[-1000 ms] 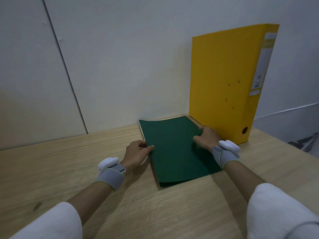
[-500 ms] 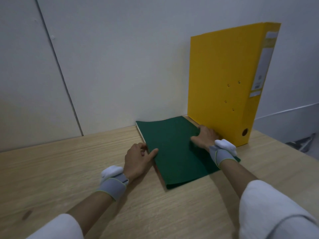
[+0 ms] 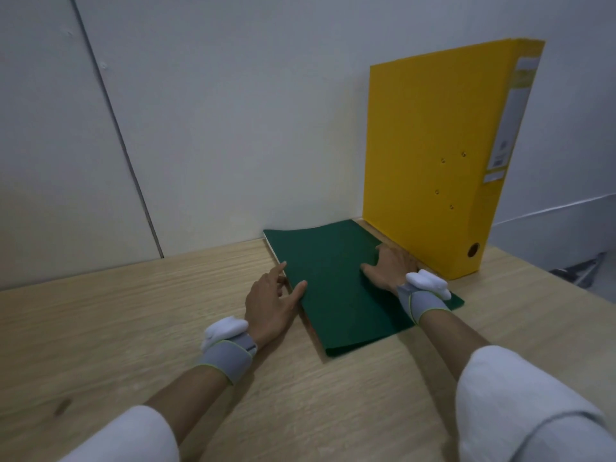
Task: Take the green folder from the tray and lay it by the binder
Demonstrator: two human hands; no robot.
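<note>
The dark green folder [image 3: 336,288] lies flat on the wooden table [image 3: 133,321], its right edge running along the foot of the upright yellow binder [image 3: 423,155]. My left hand [image 3: 270,305] rests at the folder's left edge with fingers spread, its thumb tip touching the cover. My right hand [image 3: 390,268] lies flat on the folder's right side, right beside the binder, fingers stretched out. Neither hand grips the folder. No tray is in view.
The binder and the folder's far edge stand against a pale wall [image 3: 233,128]. The table's right edge [image 3: 566,288] drops off just past the binder. Bare wood extends to the left and towards me.
The folder has slid slightly towards the binder and settled flat. My left hand let go of the folder's left edge and spread its fingers. My right hand stayed flat on the cover.
</note>
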